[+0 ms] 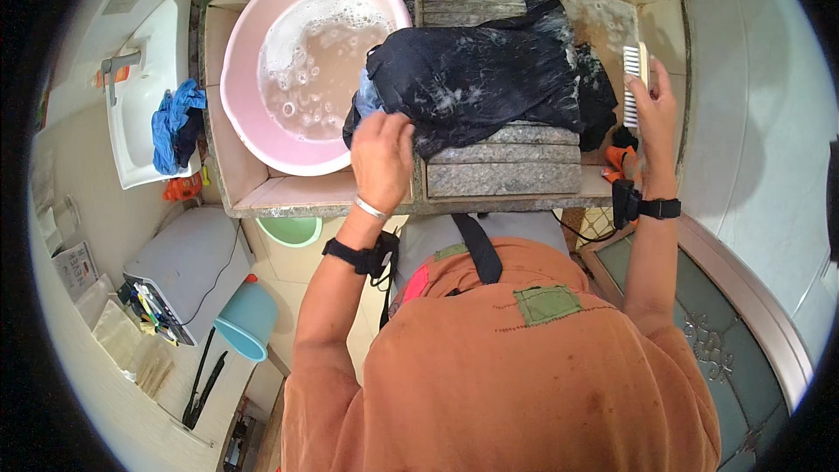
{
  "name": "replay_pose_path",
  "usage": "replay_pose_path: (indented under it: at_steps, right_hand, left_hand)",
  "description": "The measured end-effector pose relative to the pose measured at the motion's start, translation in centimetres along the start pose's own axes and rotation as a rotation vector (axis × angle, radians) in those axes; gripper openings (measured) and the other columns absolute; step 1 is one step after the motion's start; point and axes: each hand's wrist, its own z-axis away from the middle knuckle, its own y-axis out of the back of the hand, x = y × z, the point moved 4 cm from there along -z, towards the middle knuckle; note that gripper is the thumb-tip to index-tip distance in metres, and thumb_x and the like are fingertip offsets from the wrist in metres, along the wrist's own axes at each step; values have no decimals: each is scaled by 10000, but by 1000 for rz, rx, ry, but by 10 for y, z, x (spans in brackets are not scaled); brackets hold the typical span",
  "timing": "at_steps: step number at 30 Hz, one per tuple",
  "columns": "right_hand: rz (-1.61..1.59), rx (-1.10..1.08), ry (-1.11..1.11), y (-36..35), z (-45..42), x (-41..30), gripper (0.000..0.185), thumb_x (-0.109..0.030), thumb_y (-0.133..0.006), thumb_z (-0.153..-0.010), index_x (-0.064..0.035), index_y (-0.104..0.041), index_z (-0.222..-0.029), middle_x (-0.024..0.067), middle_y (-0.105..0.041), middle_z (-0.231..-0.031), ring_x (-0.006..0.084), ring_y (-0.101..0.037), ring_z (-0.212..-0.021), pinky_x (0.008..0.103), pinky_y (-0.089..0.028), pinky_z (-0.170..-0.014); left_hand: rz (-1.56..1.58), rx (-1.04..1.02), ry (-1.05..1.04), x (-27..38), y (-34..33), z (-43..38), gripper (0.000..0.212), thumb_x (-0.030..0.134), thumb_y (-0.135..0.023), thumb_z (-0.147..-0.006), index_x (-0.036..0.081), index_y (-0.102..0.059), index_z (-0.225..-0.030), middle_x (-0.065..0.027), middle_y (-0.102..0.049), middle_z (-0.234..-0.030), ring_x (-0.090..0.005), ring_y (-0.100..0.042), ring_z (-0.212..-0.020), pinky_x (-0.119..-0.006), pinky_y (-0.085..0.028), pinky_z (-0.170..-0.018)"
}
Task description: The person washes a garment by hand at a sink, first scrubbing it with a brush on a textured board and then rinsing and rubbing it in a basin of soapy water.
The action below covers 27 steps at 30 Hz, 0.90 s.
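Note:
A wet black garment (pixel 472 78) with white suds on it lies across the ridged stone washboard (pixel 505 177) of the sink. My left hand (pixel 383 157) is at the garment's left end, fingers bent down on or just over the cloth; whether they grip it is hidden. Light blue cloth (pixel 368 93) shows beside that end. In my right hand (pixel 655 101), at the sink's right side, is a scrubbing brush (pixel 632 85) with white bristles facing left. A pink basin (pixel 242 105) of cloudy, foamy water stands in the left compartment, partly under the garment's left end.
An orange and black cloth item (pixel 619 160) lies below the brush, by the sink's front right corner. At left, a white washbasin (pixel 131 157) has blue cloth (pixel 174 124) over its edge. A green basin (pixel 290 231) and a blue bucket (pixel 249 318) are lower down.

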Motion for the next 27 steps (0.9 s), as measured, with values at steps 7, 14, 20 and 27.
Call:
replay_pose_path:
  at_steps: [7,14,20,27]
  right_hand:
    - [251,-63,346,-75,17,-40,683,-305,-731,-925,-18,-493,-1497,221,-662,-1098,297,-649,-991,420,-507,-878]
    - [394,-390,706,-205,83,-43,806,-268,-774,-844,-138,-413,-1552,207,-550,-1053,382,-573,-977,503,-510,-810]
    - [768,-297,173,-148,-37,48,529,-290,-604,-960,-115,-532,-1454,297,-661,-1217,448,-648,-1093,486,-529,-919]
    - [718,-224,160,-126,-33,15,643,-351,-580,-990,-50,-399,-1529,318,-647,-1176,480,-629,-1067,547,-499,-932]
  left_hand:
    - [33,243,387,-51,-9,-1,360,275,-799,-842,24,-666,-1064,-152,-600,-1025,-347,-575,-994,-463,-450,-865]
    - [-354,76,311,-31,-44,-12,373,365,-821,-798,93,-621,-957,-96,-606,-961,-333,-571,-971,-484,-360,-854]
    - [-284,102,168,-29,-46,0,203,169,-775,-815,137,-579,-858,-49,-607,-847,-304,-552,-894,-460,-331,-789]
    - [-107,88,-103,31,-7,9,211,33,-725,-765,70,-517,-768,-104,-549,-904,-320,-560,-974,-566,-321,-1085]
